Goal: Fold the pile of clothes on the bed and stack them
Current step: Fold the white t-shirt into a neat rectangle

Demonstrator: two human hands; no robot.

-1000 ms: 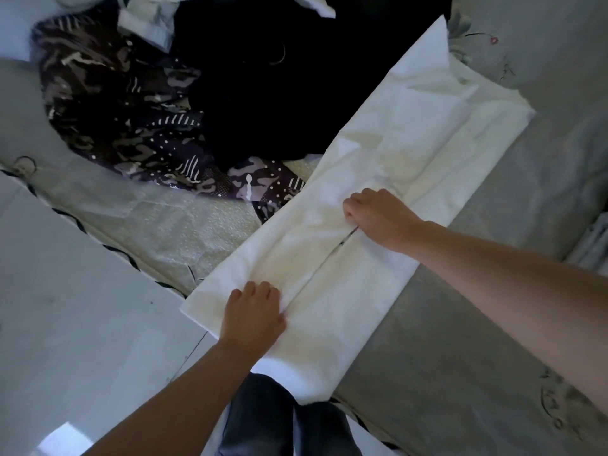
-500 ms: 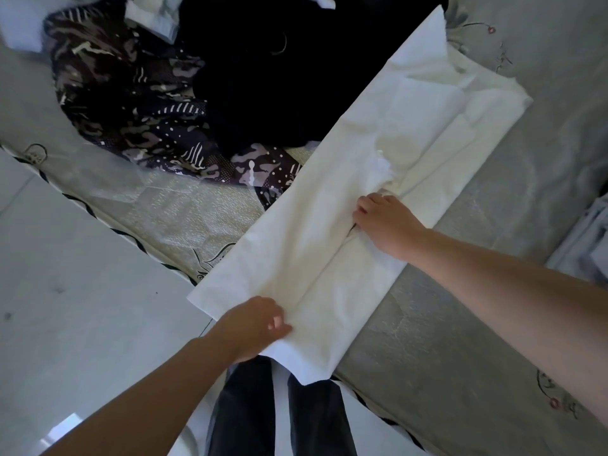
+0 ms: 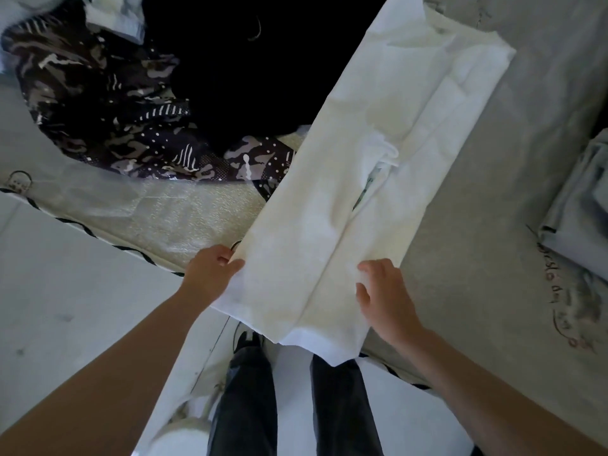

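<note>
A white garment, folded lengthwise into a long strip, lies diagonally across the grey bed; its near end hangs over the bed's edge. My left hand pinches the strip's near left edge. My right hand rests on the near right side with its fingers curling onto the cloth. To the left lies the unfolded pile: a camouflage-print garment and a black garment.
Folded pale blue clothes sit at the bed's right edge. A pale cloth lies at the top of the pile. My dark-trousered legs stand on the light floor against the bed's striped edge.
Both hands slid down the white strip toward its near end. The left hand went from pressing the middle seam to pinching the left edge; the right hand left the strip's middle.
</note>
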